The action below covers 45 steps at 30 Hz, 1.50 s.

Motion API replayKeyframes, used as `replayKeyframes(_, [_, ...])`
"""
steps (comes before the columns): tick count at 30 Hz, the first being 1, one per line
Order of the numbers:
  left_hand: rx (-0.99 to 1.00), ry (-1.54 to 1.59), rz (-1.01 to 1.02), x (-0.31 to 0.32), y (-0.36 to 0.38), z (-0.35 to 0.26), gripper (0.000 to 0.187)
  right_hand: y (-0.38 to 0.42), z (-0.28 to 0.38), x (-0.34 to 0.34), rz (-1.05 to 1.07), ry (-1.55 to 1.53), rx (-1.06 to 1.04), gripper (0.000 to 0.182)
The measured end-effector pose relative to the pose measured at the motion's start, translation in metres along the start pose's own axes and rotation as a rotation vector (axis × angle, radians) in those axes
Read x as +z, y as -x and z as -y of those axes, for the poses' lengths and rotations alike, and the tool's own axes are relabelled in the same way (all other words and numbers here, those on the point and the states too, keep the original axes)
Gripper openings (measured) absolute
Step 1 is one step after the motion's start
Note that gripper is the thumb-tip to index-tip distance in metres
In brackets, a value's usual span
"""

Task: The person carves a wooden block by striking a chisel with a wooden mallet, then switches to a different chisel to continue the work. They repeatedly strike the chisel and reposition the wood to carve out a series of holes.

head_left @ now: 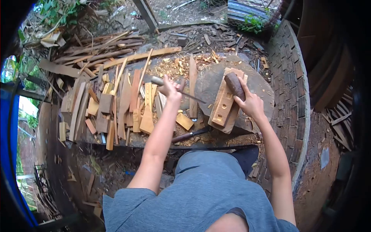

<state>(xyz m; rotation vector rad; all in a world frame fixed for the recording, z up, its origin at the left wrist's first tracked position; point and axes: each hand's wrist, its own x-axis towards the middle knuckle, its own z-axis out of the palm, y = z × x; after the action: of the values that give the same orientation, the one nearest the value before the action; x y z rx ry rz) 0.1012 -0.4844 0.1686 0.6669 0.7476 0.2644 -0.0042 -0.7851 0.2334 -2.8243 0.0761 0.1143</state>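
My left hand (170, 88) is closed round a slim tool (193, 97) whose dark, thin shaft points right toward the stump. A pale rounded end shows on the other side of the fist. My right hand (252, 103) grips a dark brown rounded wooden piece (234, 86) with thumb and fingers. That piece is over the upper part of a light brown block (221, 112) with several holes in its face. Under the block lies a wider board (230, 124), resting on a round wood stump (259, 87).
Many wood offcuts (125, 96) lie across the bench to the left. A knife-like tool with a dark handle (182, 137) is at the bench's front edge. Shavings (177, 66) are scattered behind. A low brick wall (288, 77) runs along the right.
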Motion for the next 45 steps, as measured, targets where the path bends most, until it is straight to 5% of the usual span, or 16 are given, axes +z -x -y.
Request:
replayKeyframes(2, [0.046, -0.163, 0.041, -0.027, -0.015, -0.007, 0.031, 0.002, -0.001, 0.001, -0.006, 0.003, 0.001, 0.081])
replayKeyframes(4, [0.068, -0.318, 0.078, -0.055, -0.047, 0.008, 0.049, 0.001, 0.001, 0.002, -0.019, -0.005, -0.012, 0.081])
replayKeyframes(6, [0.064, -0.664, -0.209, -0.058, -0.043, 0.023, 0.071, 0.001, 0.002, 0.002, -0.013, -0.097, 0.019, 0.081])
replayKeyframes(8, [-0.043, -0.745, -0.017, -0.072, -0.046, 0.039, 0.088, 0.003, 0.009, 0.001, 0.000, -0.103, 0.002, 0.080])
replayKeyframes(12, [-0.041, -0.937, 0.167, -0.098, -0.074, 0.109, 0.050, 0.002, 0.006, 0.000, -0.009, -0.072, 0.022, 0.080])
replayKeyframes(13, [0.265, -1.237, 0.119, -0.127, -0.117, 0.159, 0.050, 0.002, 0.006, 0.000, -0.016, -0.086, 0.018, 0.080])
replayKeyframes(17, [-0.149, -1.211, 0.305, -0.087, -0.069, 0.121, 0.041, 0.002, 0.012, -0.002, 0.010, -0.108, 0.050, 0.079])
replayKeyframes(20, [0.154, -1.325, 0.496, -0.123, -0.114, 0.141, 0.028, 0.002, 0.017, -0.004, 0.040, -0.133, 0.093, 0.079])
replayKeyframes(24, [0.285, -1.411, 0.512, -0.126, -0.068, 0.101, 0.015, 0.003, 0.020, -0.005, 0.045, -0.176, 0.114, 0.079])
replayKeyframes(27, [0.655, -1.504, 0.488, -0.154, -0.076, 0.089, 0.010, 0.003, 0.020, -0.001, 0.006, -0.177, 0.109, 0.079])
replayKeyframes(30, [0.505, -1.754, 0.691, -0.166, -0.070, 0.073, 0.012, 0.003, 0.018, 0.004, -0.009, -0.172, 0.102, 0.078])
replayKeyframes(32, [0.202, -1.898, 0.961, -0.158, -0.033, 0.054, 0.024, 0.002, 0.020, 0.003, -0.006, -0.176, 0.096, 0.079])
replayKeyframes(33, [0.263, -1.989, 1.175, -0.172, -0.029, 0.057, 0.027, 0.002, 0.020, 0.004, -0.010, -0.179, 0.098, 0.079])
replayKeyframes(35, [0.015, -2.285, 1.190, -0.169, 0.013, 0.048, 0.036, 0.003, 0.019, 0.004, -0.020, -0.181, 0.104, 0.080])
replayKeyframes(38, [0.593, -2.251, 1.218, -0.211, 0.024, 0.061, 0.034, 0.004, 0.019, 0.006, -0.024, -0.181, 0.108, 0.080])
replayKeyframes(45, [0.587, -2.311, 1.237, -0.234, 0.024, 0.068, 0.061, 0.004, 0.015, 0.009, -0.042, -0.202, 0.084, 0.079])
